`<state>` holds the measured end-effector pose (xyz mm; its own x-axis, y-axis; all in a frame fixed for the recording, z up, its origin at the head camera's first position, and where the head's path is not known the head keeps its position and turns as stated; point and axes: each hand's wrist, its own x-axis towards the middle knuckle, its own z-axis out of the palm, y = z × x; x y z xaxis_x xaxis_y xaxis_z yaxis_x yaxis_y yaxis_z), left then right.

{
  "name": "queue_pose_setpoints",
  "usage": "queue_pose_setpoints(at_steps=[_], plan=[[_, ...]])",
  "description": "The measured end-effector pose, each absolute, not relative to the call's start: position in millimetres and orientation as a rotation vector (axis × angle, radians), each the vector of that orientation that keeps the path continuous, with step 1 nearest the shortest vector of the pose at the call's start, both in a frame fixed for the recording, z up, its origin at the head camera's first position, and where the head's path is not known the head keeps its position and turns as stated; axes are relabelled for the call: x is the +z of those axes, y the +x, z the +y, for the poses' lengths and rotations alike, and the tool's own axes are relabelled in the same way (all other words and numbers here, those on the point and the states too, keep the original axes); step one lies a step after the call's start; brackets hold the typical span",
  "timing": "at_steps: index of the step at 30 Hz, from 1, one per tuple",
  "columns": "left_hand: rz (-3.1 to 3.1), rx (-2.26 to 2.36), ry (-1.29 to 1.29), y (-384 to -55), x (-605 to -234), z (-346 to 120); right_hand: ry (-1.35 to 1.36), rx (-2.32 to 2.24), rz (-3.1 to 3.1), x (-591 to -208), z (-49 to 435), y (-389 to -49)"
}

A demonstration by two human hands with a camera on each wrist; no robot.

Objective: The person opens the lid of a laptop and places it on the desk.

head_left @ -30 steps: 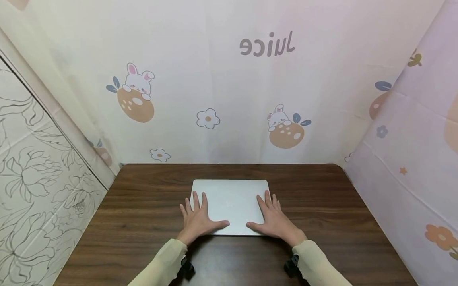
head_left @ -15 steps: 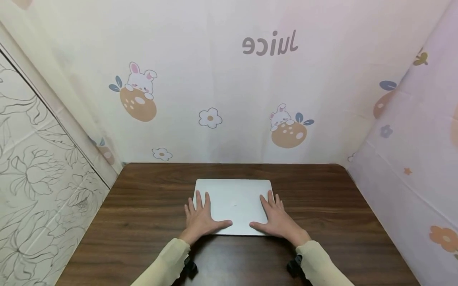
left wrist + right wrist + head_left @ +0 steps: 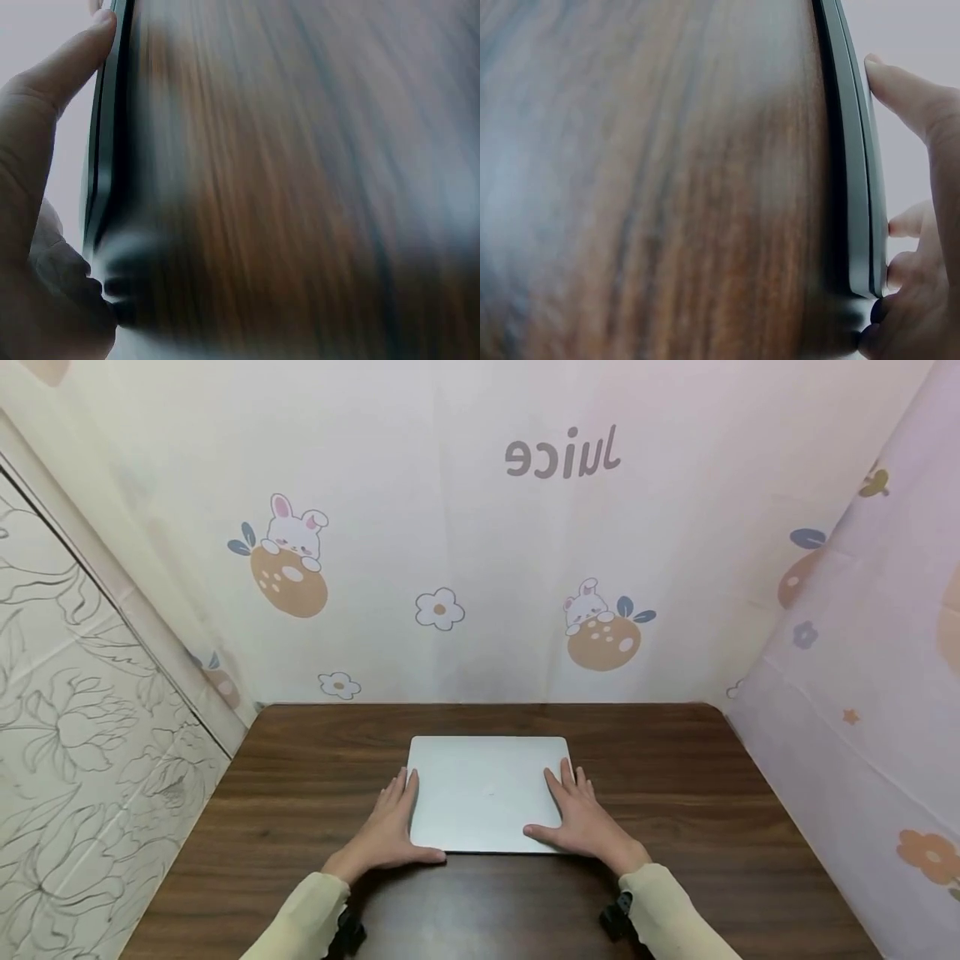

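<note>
A closed silver laptop (image 3: 480,802) lies flat on the wooden table. My left hand (image 3: 384,833) is at its left front corner, index finger along the left edge and thumb stretched to the front edge. In the left wrist view the thumb (image 3: 71,64) reaches the laptop's dark front edge (image 3: 107,127). On the right part of the lid rests my right hand (image 3: 587,827), fingers spread straight over the right edge, thumb pointing inward. The right wrist view has that thumb (image 3: 904,90) on the lid near the laptop's front edge (image 3: 853,142).
The brown table (image 3: 675,777) has a straight back edge against a printed curtain (image 3: 487,568). More patterned cloth (image 3: 862,693) hangs along the right, and a flower-line panel (image 3: 75,735) stands at the left. Each wrist carries a small black camera.
My left hand has slid leftward off the lid to the laptop's left front corner, its fingers drawn closer together. The right hand and the laptop have stayed in place.
</note>
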<state>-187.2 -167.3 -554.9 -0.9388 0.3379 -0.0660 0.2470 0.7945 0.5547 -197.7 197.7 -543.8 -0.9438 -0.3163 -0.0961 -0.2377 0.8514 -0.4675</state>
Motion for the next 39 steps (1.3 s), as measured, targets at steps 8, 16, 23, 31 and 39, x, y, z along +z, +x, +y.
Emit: queue_pose_setpoints(at_steps=[8,16,23,31,39], plan=[[2.842,0.801,0.499,-187,-564,-189,-0.401,-0.671,2.861,-541,196,-197],[2.874,0.794,0.517,-188,-579,-191,-0.446,-0.704,2.923,-540,192,-182],[2.887,0.818,0.525,-187,-579,-193,-0.577,-0.701,2.932,-537,181,-170],[2.855,0.761,0.515,-190,-578,-196,-0.726,-0.661,2.896,-538,167,-164],[2.848,0.709,0.504,-191,-579,-195,-0.784,-0.636,2.914,-539,163,-164]])
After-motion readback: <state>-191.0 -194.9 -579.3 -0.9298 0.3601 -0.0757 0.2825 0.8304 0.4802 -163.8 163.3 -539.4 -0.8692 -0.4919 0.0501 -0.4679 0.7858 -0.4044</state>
